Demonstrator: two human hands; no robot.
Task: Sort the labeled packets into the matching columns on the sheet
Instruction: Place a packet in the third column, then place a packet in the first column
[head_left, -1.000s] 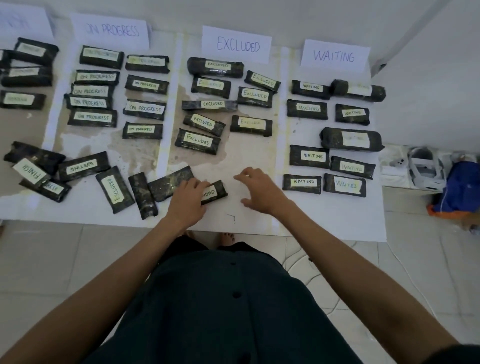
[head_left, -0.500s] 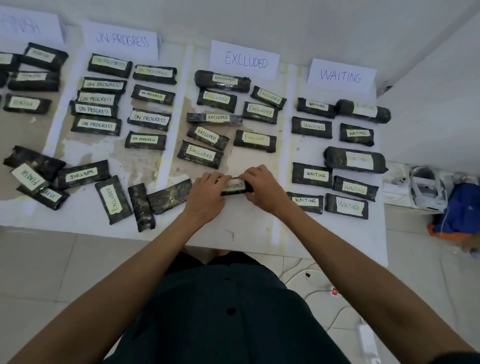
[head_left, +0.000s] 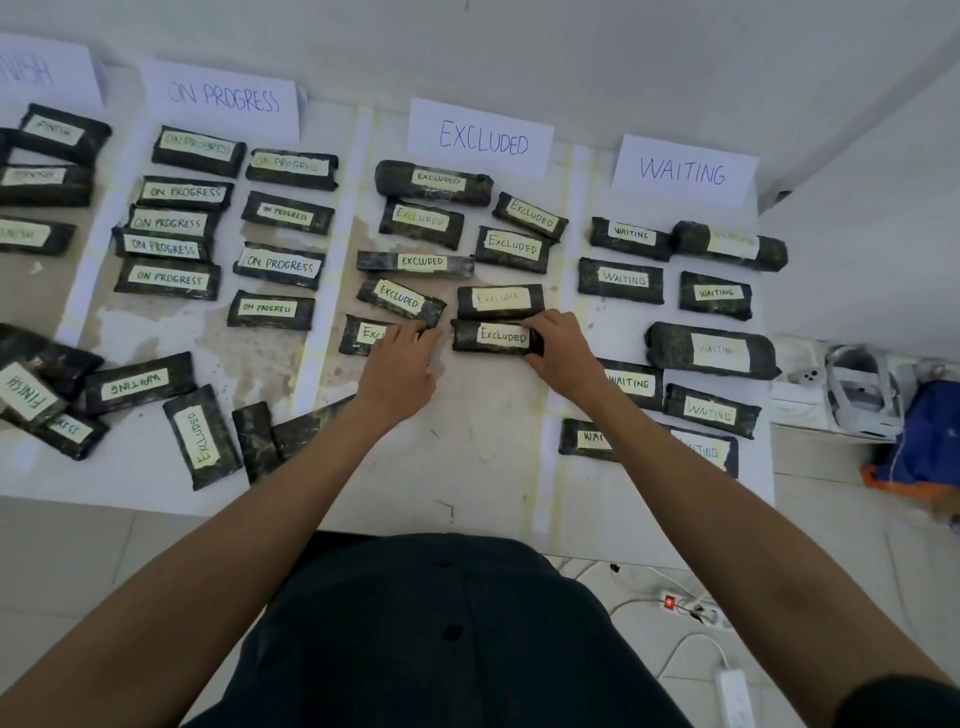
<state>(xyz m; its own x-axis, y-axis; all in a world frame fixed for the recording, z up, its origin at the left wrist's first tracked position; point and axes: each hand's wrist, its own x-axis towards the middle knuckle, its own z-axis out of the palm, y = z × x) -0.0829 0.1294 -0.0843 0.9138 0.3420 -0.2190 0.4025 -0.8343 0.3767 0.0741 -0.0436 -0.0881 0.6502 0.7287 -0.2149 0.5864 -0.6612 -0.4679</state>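
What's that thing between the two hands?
A black packet labelled Excluded lies between the left hand and the right hand, seen in the head view.

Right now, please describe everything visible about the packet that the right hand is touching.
The packet is a dark, flat, oblong bundle, seemingly wrapped in black plastic, with a pale tape label handwritten EXCLUDED. It lies flat on the sheet in the EXCLUDED column, just below another EXCLUDED packet. The right hand grips its right end; the left hand is apart from it.
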